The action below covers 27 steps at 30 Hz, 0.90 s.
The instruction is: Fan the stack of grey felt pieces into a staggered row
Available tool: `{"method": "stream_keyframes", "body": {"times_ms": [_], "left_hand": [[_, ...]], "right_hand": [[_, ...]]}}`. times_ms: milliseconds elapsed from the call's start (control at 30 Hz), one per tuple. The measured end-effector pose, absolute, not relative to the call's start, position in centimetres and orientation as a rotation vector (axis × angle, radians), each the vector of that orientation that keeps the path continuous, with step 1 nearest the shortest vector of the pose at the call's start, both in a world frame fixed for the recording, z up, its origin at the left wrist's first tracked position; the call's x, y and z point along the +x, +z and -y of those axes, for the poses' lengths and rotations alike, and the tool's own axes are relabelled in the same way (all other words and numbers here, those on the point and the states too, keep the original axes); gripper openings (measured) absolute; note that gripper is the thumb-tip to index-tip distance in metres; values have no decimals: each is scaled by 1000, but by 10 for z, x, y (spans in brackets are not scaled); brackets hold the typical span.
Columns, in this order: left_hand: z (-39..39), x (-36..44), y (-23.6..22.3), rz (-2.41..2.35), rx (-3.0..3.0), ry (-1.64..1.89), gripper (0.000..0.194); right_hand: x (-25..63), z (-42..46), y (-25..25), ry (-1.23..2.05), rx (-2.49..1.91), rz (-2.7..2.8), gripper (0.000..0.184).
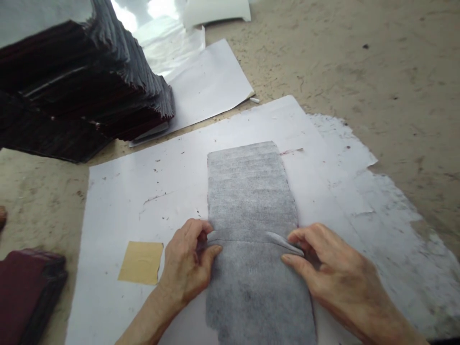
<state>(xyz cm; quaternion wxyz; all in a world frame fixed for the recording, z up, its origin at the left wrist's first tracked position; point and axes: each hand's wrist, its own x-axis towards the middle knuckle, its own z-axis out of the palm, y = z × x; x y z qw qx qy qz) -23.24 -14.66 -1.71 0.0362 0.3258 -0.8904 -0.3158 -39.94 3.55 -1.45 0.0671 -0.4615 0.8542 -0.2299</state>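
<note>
Grey felt-like fabric strip (pixel 251 201) lies lengthwise on a white paper sheet (pixel 143 191), middle of the surface (pixel 377 62). A raised fold (pixel 247 235) runs across the strip near its lower half. Left hand (pixel 189 261) at the fold's left end: fingers (pixel 212 250) narrow, thumb and forefinger pinching the ridge at the strip's left edge. Right hand (pixel 323 268) at the fold's right end: fingers (pixel 293 261) curled close, thumb under and forefinger over, nipping the lifted fabric where it peels up pale. Both hands touching the strip, palms low on the paper.

Small tan square patch (pixel 141 262) on the paper, just left of the left hand, apart from it. Tall stack of dark maroon sheets (pixel 82 81) upper left, resting partly on another white sheet (pixel 208 81). Second smaller maroon pile (pixel 25 292) lower left, off the paper. Torn translucent paper (pixel 388 230) lies to the right, under the white sheet's edge.
</note>
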Motion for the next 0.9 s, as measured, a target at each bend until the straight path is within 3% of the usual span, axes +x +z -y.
{"method": "stream_keyframes", "body": {"times_ms": [67, 333, 900], "left_hand": [[146, -233, -16, 2748, 1077, -955, 12], [142, -227, -16, 2677, 1185, -1010, 29], [145, -230, -13, 2619, 1160, -1159, 30]], "right_hand": [[-395, -36, -14, -682, -1320, -2630, 15], [-380, -38, -16, -595, -1079, -2843, 39], [-379, -33, -13, -768, -828, -2733, 36]]}}
